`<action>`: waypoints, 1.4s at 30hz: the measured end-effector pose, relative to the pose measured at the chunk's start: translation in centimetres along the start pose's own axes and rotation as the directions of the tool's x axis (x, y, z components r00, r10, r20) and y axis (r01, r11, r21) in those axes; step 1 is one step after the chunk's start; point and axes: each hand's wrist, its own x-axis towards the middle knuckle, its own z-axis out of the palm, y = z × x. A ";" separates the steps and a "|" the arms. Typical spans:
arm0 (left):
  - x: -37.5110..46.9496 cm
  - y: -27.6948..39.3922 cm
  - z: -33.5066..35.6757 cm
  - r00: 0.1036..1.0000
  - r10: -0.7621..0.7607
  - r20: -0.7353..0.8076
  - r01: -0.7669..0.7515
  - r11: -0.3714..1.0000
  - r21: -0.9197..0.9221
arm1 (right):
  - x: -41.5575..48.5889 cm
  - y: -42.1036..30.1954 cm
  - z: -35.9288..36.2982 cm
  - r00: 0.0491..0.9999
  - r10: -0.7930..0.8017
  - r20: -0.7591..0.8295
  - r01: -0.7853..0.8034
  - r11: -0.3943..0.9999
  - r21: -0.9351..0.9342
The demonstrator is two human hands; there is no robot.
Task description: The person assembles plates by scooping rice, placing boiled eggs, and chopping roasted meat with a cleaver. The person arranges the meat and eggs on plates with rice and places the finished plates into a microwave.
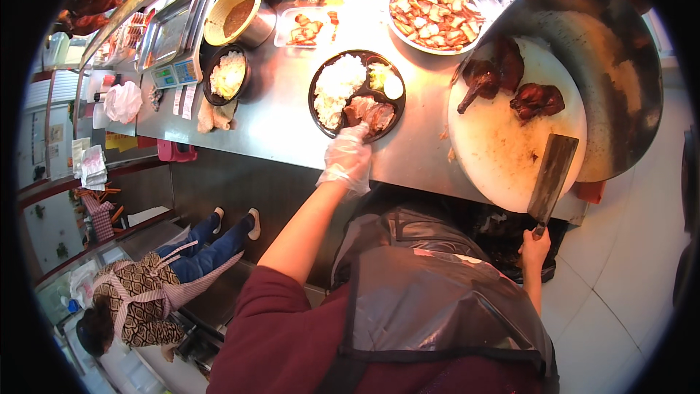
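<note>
My left hand (pixel 348 157), in a clear plastic glove, touches the sliced roast meat (pixel 372 115) in the lower compartment of a round black takeaway tray (pixel 403 101). White rice (pixel 334 87) fills its left compartment; chopped vegetables and a pale egg-like piece (pixel 393 87) lie at the upper right. Whether the fingers pinch the meat is unclear. Bare, my right hand (pixel 535 246) grips the handle of a cleaver (pixel 553 175), whose blade lies over the lower edge of a round white chopping board (pixel 492 158). Dark roast poultry pieces (pixel 537 102) rest on the board.
A large curved metal guard (pixel 629 120) rises around the board's right side. Behind the tray stand a bowl of chopped meat (pixel 435 16) and a clear container (pixel 306 27). Leftward are a black rice bowl (pixel 227 76), a yellow strainer (pixel 219 22) and a scale (pixel 176 73). A co-worker (pixel 142 295) stands at lower left.
</note>
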 end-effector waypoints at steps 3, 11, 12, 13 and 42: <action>-0.6 0.0 0.8 0.998 0.050 0.035 -0.053 0.993 0.109 | 0.0 0.5 -0.3 0.997 -0.073 0.019 0.072 0.997 0.038; 3.7 -5.8 -4.7 0.780 0.374 0.502 -0.598 0.682 0.421 | -0.2 0.5 -0.1 0.998 -0.036 0.043 0.036 0.999 0.018; 4.7 -6.6 -5.9 0.762 0.384 0.522 -0.622 0.658 0.424 | -0.4 0.2 0.2 0.999 -0.017 0.049 0.016 1.000 0.019; 5.7 -7.4 -7.1 0.744 0.330 0.581 -0.636 0.614 0.467 | -0.5 -0.1 0.6 0.999 -0.027 0.018 0.028 0.999 -0.017; 21.8 -18.1 -15.7 0.917 -0.212 0.337 0.398 0.474 -0.786 | -0.9 -4.0 7.4 0.985 -0.014 -0.174 -0.009 0.992 -0.130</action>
